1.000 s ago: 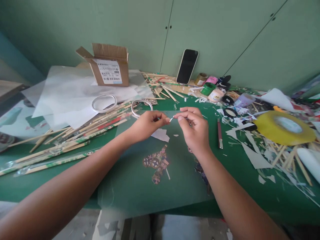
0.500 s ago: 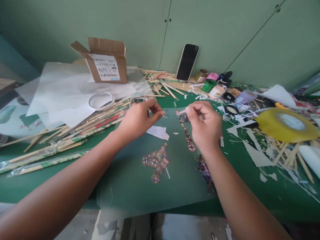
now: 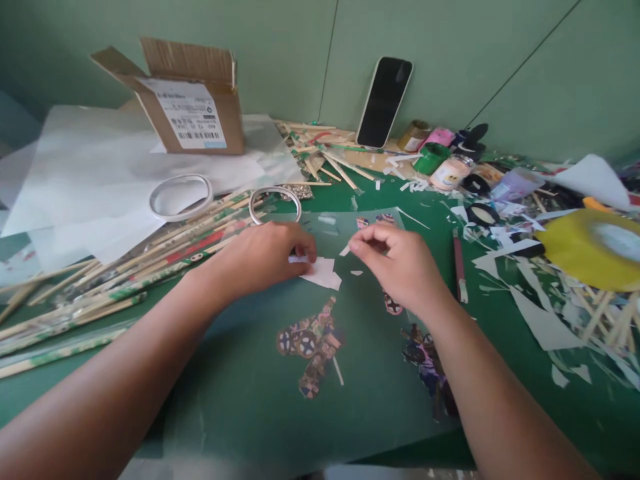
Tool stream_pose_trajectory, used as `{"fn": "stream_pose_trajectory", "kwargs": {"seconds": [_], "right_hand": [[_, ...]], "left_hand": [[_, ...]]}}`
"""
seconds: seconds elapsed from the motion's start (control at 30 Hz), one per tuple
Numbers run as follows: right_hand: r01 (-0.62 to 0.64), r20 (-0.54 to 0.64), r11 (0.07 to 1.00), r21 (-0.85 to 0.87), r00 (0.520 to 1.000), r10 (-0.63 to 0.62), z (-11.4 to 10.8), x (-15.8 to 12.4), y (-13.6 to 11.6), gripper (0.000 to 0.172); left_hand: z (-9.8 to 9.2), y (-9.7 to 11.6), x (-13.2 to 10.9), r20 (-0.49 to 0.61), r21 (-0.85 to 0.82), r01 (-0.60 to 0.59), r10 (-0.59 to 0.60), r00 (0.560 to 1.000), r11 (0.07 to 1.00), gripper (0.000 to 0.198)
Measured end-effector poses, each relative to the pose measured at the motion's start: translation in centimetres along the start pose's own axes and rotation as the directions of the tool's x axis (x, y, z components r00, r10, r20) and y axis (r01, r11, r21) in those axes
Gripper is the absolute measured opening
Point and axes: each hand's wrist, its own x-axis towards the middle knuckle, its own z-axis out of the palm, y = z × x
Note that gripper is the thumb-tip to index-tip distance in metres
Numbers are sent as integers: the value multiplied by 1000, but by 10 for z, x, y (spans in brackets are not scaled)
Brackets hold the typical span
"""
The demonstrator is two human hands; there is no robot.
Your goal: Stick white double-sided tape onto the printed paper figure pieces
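Green table (image 3: 533,423), bearing the following from left to right.

Pale sheets (image 3: 65,177): lying overlapped at the far left.
Patterned sticks (image 3: 70,323), some wrapped: lying in a slanting bundle nearer the person.
White ring (image 3: 210,198): resting beyond the bundle.
Cardboard box (image 3: 193,140), labelled: standing open on the sheets.
Left hand (image 3: 263,260): curling its fingers over the left end of a white paper piece; whether thumb and finger are pinching it, one cannot tell.
Second ring (image 3: 253,207): resting just beyond that hand.
Patterned cutout (image 3: 310,340): lying on a translucent sheet (image 3: 235,413), nearer the person than both hands.
White paper piece (image 3: 325,273): lying between the hands, above the cutout.
Small white slip (image 3: 345,251): projecting from the right hand's fingertips.
Phone (image 3: 384,103): leaning upright against the green wall.
Right hand (image 3: 400,263): pinching the slip between thumb and fingers.
Dark cutout (image 3: 425,360): lying partly beneath the right forearm.
Jars (image 3: 447,175): standing clustered behind.
Red-handled knife (image 3: 459,263): lying beside the right hand.
Yellow tape roll (image 3: 565,247): resting on scraps, far right.
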Motion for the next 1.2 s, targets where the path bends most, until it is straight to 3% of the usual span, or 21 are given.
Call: {"fn": "stream_pose_trajectory", "kwargs": {"seconds": [0.1,0.27,0.63,0.9,1.07,1.13,1.2], "right_hand": [[40,91,999,-7,995,-40,8,-1,3,17],[-4,135,997,-78,991,14,19,-3,1,11],[31,104,984,-174,994,-13,25,-5,2,11],[105,46,966,-237,994,-97,31,-11,3,9],[68,-6,960,-272,997,-72,32,-10,6,15],[50,13,965,-256,999,-48,30,-7,8,23],[50,38,982,-181,998,-44,28,-4,10,18]], "left_hand": [[1,-1,1,2,-48,-37,37,999,998,13],[2,-2,1,-8,-68,-53,53,999,996,15],[1,-2,0,-6,-81,-39,39,999,996,16],[2,-7,1,-3,-94,-156,156,988,983,15],[1,-9,1,15,-121,-197,200,980,973,14],[0,-8,1,22,-123,-185,189,982,975,13],[0,-7,0,20,-117,-187,191,981,975,13]]}}
